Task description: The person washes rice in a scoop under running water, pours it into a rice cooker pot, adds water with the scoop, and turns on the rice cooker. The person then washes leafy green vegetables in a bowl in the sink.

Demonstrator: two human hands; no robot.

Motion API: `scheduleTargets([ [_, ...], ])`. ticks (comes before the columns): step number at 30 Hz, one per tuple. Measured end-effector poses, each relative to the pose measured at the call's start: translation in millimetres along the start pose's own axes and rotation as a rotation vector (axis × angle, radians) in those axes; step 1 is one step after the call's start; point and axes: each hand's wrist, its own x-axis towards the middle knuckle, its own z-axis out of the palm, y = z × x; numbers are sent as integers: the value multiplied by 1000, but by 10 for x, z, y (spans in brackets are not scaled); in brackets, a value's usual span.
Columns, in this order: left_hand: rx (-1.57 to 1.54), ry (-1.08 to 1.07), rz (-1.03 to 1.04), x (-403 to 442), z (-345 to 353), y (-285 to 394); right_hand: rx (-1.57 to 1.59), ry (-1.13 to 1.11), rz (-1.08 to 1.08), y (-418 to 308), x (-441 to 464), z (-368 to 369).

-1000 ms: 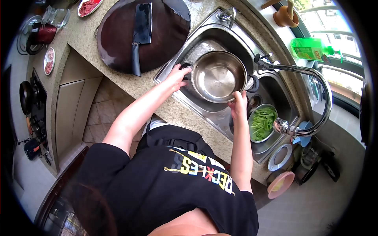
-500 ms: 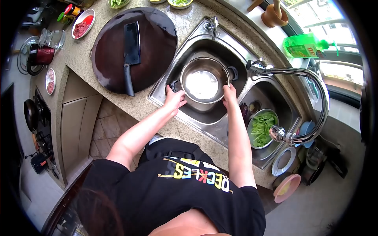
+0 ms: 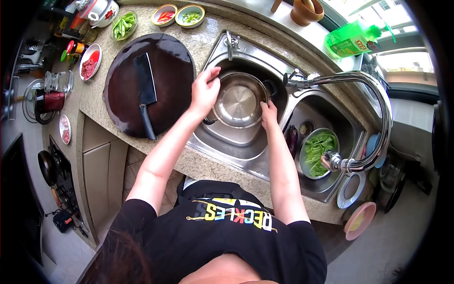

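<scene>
A stainless steel pot [image 3: 240,99] with dark side handles sits tilted slightly in the left sink basin [image 3: 236,137]. My right hand [image 3: 268,115] grips its rim on the right, near one handle. Off the pot is my left hand [image 3: 205,93], raised over the basin's left edge with fingers stretched out and nothing in them. It points toward a small chrome tap [image 3: 230,43] at the back of the sink. Close to that hand lies a round dark chopping board [image 3: 175,61], with a cleaver [image 3: 145,78] on it.
The right basin holds a bowl of green leaves [image 3: 318,146] and an eggplant [image 3: 293,139]. A tall curved faucet [image 3: 383,104] arches over it. Green dish soap [image 3: 352,40] stands on the sill. Small bowls of peppers [image 3: 166,16] and a meat plate [image 3: 91,61] are at the back left.
My left hand has let go of the pot's left handle and moved up and away toward the back. My right hand stays on the rim. The view has shifted slightly.
</scene>
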Motion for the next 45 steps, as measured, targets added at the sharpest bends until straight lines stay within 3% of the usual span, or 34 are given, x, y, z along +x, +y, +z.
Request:
scheduleTargets([
  [3, 322, 33, 107, 650, 87, -195, -116, 113, -62, -30, -52, 65],
  [5, 382, -14, 56, 929, 151, -218, -193, 119, -63, -106, -123, 120],
  [7, 375, -117, 48, 1177, 219, -411, -460, 196, -55, -107, -210, 145],
  [9, -50, -239, -447, 1258, 324, -231, -512, 166, -15, -103, -306, 102],
  [10, -182, -252, -562, 1307, 343, -202, -531, 171, -30, -96, -376, 105],
  [14, -475, -274, -642, 1523, 396, -433, -523, 160, -41, 33, -617, 104],
  [17, -470, -319, -703, 1567, 372, -527, -531, 106, 10, 1, -835, 148],
  [20, -486, -291, -631, 1485, 436, -514, -531, 92, 41, -40, -987, 193],
  [29, -73, -268, -505, 1432, 601, -680, -610, 90, -91, 31, -1111, 117],
  [35, -47, -187, -510, 1369, 650, -600, -555, 46, -161, 58, -1305, 43],
  [37, 33, -170, -390, 1360, 660, -670, -433, -28, -68, 43, -1404, 14],
  [38, 36, -232, -363, 1411, 629, -799, -417, -24, -61, -57, -1496, 28],
  [39, -115, -244, -353, 1347, 628, -745, -478, 31, -242, 225, -1461, -8],
  [40, -123, -239, -456, 1346, 622, -718, -521, 32, -228, 187, -1533, -23],
  [42, -204, -307, -447, 1337, 504, -829, -527, 96, -291, 297, -1599, -21],
  [45, -305, -247, -494, 1236, 325, -858, -412, 110, -314, 144, -1808, -32],
])
